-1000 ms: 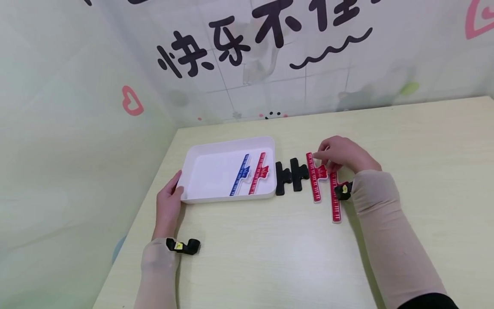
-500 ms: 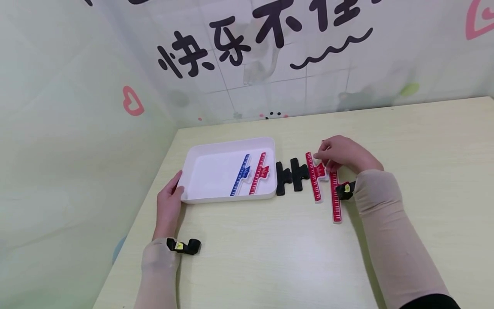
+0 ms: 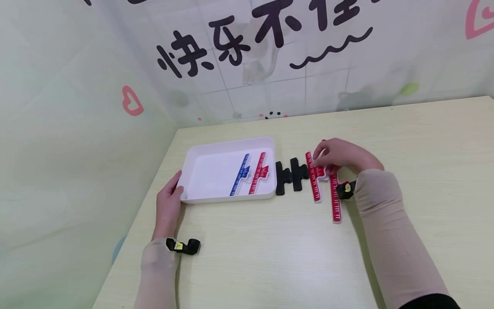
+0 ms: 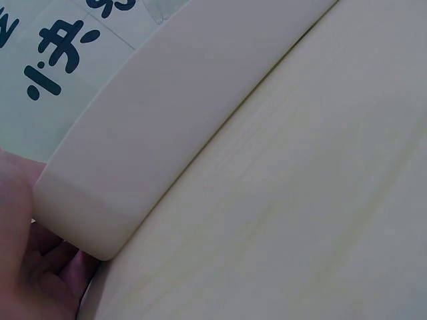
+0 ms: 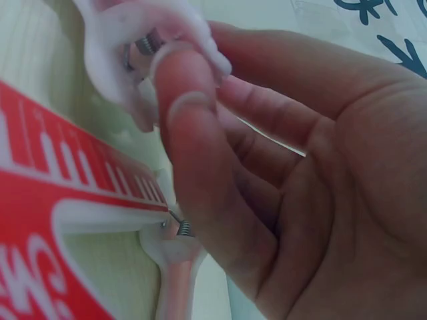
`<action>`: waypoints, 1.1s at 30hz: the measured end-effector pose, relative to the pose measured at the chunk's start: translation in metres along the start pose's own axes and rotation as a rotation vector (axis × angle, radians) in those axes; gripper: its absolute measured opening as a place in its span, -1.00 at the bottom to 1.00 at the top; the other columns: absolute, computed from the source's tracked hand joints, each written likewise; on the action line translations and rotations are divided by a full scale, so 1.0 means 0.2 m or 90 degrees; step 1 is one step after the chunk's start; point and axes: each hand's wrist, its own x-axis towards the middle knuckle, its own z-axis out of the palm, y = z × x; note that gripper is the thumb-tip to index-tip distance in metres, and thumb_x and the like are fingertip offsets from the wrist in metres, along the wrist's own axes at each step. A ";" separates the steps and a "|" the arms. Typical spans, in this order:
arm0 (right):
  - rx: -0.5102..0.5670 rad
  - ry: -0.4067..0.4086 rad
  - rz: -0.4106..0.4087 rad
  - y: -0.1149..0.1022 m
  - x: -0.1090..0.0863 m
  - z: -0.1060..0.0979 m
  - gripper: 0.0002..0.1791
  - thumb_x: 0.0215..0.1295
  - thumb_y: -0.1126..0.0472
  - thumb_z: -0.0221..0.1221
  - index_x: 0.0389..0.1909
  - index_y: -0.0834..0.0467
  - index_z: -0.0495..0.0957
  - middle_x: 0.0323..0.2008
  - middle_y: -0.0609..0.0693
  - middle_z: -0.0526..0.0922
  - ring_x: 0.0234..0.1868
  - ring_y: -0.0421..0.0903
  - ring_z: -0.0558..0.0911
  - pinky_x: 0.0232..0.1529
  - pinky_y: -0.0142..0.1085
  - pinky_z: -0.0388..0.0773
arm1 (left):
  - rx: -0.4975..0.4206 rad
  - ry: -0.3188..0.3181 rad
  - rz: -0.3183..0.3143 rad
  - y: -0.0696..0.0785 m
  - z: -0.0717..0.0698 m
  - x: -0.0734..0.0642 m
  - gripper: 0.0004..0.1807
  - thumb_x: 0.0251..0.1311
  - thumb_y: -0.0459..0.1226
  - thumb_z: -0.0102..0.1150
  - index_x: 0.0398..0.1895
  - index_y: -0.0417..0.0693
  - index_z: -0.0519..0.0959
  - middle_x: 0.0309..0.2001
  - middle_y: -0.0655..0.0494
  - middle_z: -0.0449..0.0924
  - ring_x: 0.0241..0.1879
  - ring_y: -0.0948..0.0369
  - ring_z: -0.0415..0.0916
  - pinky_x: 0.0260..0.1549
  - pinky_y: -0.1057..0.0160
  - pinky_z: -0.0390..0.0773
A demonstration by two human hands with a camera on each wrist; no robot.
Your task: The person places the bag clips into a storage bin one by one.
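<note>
A pale backdrop (image 3: 216, 103) printed with dark characters (image 3: 275, 32) and pink hearts (image 3: 126, 102) rises behind a light wood-grain table (image 3: 262, 249), where a person in beige sleeves (image 3: 393, 236) works with 2 bare hands. A shallow white tray (image 3: 212, 171) sits on the table at the person's left, 2 clips lying side by side inside its right half. The right hand (image 3: 345, 154) reaches over the row of 4 clips beyond the tray, thumb and fingers pinching the pale handle of the inner red clip, while the left hand (image 3: 168, 208) grips the tray's left end — thumb at the rim, other fingers curled behind and below the wall. The outer red clip (image 3: 335, 199), its edge marked like a ruler, lies nearest the person at the far right of the row, partly hidden by the right wrist's gear. Beside it is the inner red clip (image 3: 314, 178), resting on the table under the right hand's fingertips. In the tray, a blue clip (image 3: 240, 174) and a small red clip (image 3: 257, 173) slant the same way — near but apart. Between tray and red clips stand out 2 black clips (image 3: 298, 174), the left 1 just beside the tray's wall. Small black cameras (image 3: 183, 246) are worn at the wrists.
</note>
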 end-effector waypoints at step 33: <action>-0.044 0.015 -0.059 -0.03 -0.05 -0.02 -0.77 0.21 0.20 0.11 -0.17 0.19 0.60 -0.34 0.03 0.53 -0.44 -0.11 0.44 -0.39 -0.31 0.43 | -0.001 0.001 -0.006 0.01 0.00 0.00 -0.52 0.32 -0.27 -0.15 0.26 0.41 0.30 0.35 0.35 0.18 0.35 0.35 0.04 0.31 0.23 0.14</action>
